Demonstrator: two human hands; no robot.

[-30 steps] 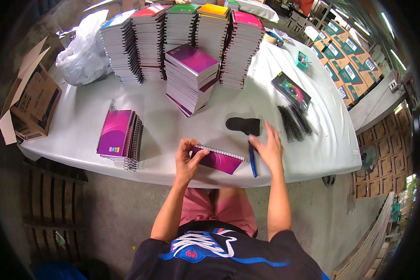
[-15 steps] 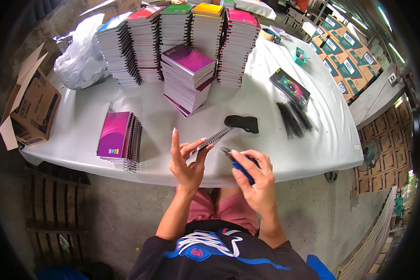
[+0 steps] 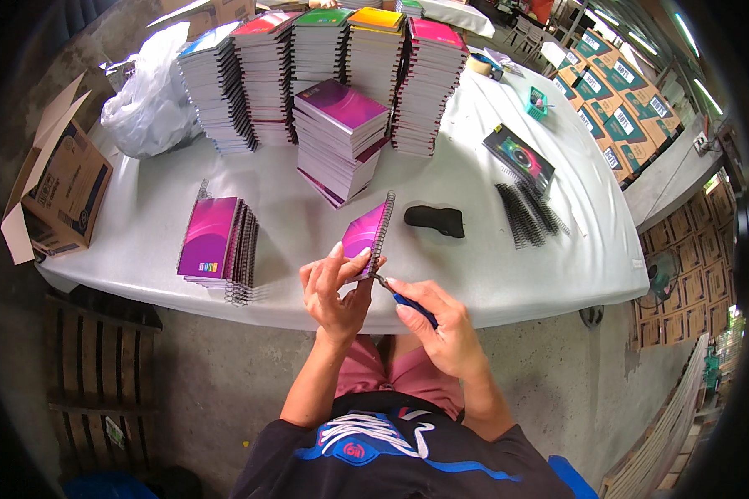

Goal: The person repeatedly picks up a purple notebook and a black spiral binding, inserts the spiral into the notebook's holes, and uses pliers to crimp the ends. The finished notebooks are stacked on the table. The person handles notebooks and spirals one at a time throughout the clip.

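Gripping pliers (image 3: 417, 310) at the coil (image 3: 384, 223) of a notebook (image 3: 363, 233), the right hand (image 3: 446, 329) is wrapped closed; the left hand (image 3: 334, 301) pinches the notebook. Left of it, coiled copies (image 3: 208, 241) look done; behind it, a seemingly coilless stack (image 3: 337, 158) apparently remains.

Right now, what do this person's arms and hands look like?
The left hand and right hand are bare, with no gloves over the fingers. No watch or bracelet shows. The forearms are uncovered too, below short black sleeves on a T-shirt with a blue, white and red design.
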